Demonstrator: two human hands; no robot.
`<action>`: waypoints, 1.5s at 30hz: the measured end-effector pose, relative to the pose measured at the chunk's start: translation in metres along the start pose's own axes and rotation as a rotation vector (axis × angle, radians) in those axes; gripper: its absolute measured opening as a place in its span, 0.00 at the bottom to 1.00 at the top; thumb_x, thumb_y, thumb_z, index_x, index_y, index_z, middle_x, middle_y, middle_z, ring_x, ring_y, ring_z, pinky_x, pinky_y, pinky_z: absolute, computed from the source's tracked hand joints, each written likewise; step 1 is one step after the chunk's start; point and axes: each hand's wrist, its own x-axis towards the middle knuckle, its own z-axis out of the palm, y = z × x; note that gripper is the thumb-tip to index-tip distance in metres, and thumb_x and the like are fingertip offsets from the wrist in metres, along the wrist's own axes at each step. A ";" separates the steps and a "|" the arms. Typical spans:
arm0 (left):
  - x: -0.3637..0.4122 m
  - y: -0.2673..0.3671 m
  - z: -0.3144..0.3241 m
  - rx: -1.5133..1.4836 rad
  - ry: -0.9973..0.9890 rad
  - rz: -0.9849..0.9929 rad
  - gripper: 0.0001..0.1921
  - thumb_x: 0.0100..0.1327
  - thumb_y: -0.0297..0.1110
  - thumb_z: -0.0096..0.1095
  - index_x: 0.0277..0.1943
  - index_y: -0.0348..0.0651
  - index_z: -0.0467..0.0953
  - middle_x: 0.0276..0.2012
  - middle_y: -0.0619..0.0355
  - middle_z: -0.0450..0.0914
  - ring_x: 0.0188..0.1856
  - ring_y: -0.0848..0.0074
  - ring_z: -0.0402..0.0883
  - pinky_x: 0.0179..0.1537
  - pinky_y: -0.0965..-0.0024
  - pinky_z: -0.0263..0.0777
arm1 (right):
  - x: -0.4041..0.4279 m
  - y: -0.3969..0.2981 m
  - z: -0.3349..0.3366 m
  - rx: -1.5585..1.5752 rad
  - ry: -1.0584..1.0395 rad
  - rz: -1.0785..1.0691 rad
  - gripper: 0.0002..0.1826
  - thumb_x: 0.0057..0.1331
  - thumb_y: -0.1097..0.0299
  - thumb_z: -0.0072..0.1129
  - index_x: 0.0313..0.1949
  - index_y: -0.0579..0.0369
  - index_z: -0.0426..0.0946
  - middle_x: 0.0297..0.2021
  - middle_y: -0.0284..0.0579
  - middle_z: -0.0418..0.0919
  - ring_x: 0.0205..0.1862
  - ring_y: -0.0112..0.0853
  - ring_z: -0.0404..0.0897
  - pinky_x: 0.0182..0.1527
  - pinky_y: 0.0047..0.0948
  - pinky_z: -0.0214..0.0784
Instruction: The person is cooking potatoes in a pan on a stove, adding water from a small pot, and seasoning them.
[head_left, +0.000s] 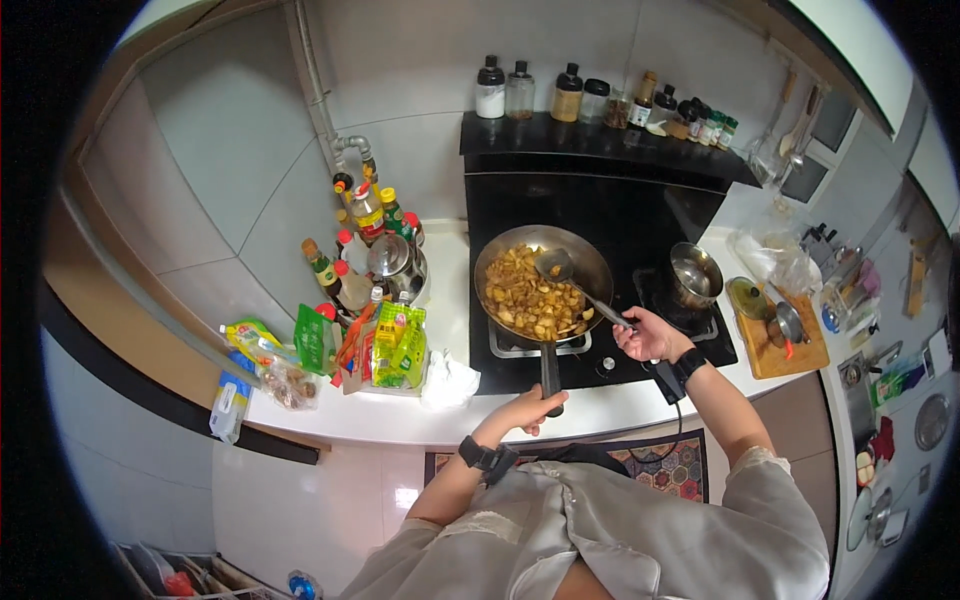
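A metal wok (595, 266) sits over the left burner of the black gas hob (499, 381). Browned, chopped food pieces (525, 300), perhaps potato, fill much of its left and near side. My left hand (523, 412) grips the wok's dark handle (550, 367), which points toward me. In my right hand (651, 336) is the handle of a spatula (556, 265). Its broad dark head rests among the food near the wok's far side, with a few pieces on it.
Left of the hob stand sauce bottles (321, 270), a lidded metal pot (391, 259), seasoning packets (397, 341) and a crumpled white cloth or tissue (450, 380). A small steel pot (696, 274) occupies the right burner. Beyond it lies a wooden cutting board (799, 349). Spice jars (568, 94) line the black ledge.
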 end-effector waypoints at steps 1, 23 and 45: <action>0.001 -0.001 0.000 0.001 0.002 0.001 0.32 0.59 0.63 0.46 0.47 0.36 0.58 0.19 0.61 0.63 0.13 0.81 0.67 0.13 0.80 0.65 | 0.004 -0.001 0.001 0.106 0.008 0.041 0.16 0.64 0.57 0.44 0.24 0.54 0.63 0.16 0.31 0.63 0.14 0.18 0.59 0.13 0.13 0.48; 0.004 -0.005 -0.003 0.024 -0.007 0.014 0.38 0.57 0.65 0.47 0.53 0.34 0.57 0.21 0.60 0.65 0.13 0.81 0.68 0.14 0.80 0.65 | -0.011 0.042 -0.016 -2.141 1.175 -1.285 0.16 0.64 0.57 0.48 0.26 0.57 0.67 0.14 0.50 0.74 0.17 0.46 0.75 0.19 0.40 0.68; -0.003 -0.002 0.002 -0.046 0.040 0.045 0.31 0.60 0.60 0.47 0.48 0.37 0.59 0.19 0.63 0.64 0.13 0.83 0.66 0.12 0.82 0.60 | -0.023 0.048 -0.038 -2.308 1.059 -1.386 0.17 0.61 0.61 0.52 0.45 0.58 0.68 0.14 0.46 0.74 0.15 0.40 0.74 0.16 0.35 0.66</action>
